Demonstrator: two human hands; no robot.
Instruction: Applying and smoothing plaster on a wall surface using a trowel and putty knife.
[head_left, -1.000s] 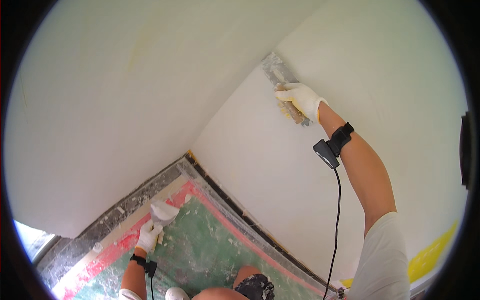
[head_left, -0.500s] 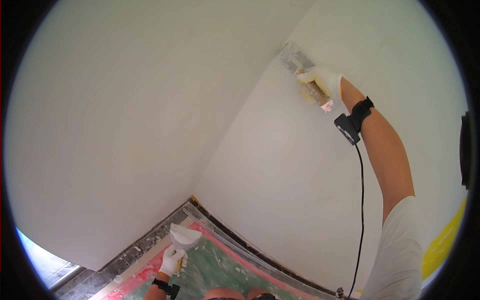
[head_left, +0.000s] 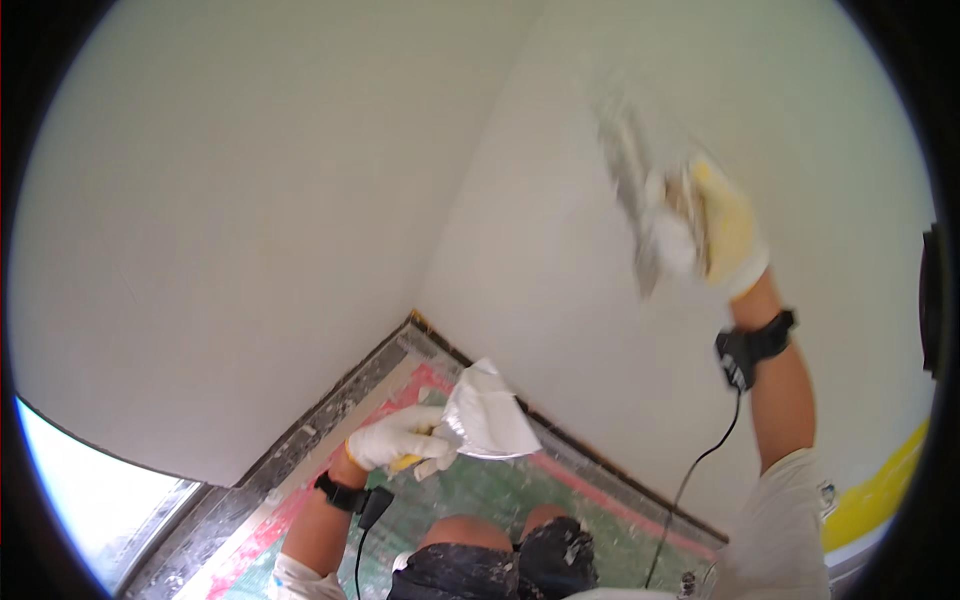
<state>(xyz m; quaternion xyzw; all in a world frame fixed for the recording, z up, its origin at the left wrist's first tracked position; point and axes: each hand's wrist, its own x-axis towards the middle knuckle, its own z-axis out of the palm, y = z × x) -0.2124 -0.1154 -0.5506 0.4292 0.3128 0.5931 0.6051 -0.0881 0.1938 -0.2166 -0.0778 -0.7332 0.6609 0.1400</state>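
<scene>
In a white glove with a yellow palm, my right hand is closed round the handle of a plastering trowel. The long metal blade is smeared by motion and seen nearly edge-on, in front of the right wall; I cannot tell if it touches. Low in the middle, my gloved left hand grips the yellow handle of a wide putty knife. White filler covers much of that blade, which points to the right.
A wall on the left meets the right wall in a corner. The floor carries a green and red covering spotted with white. Bright light enters at lower left. Something yellow stands at far right. Black cables hang from both wrist straps.
My right hand has drawn the trowel down and away from the upper corner, turning its blade edge-on. My left hand has risen and swung the putty knife to the right.
</scene>
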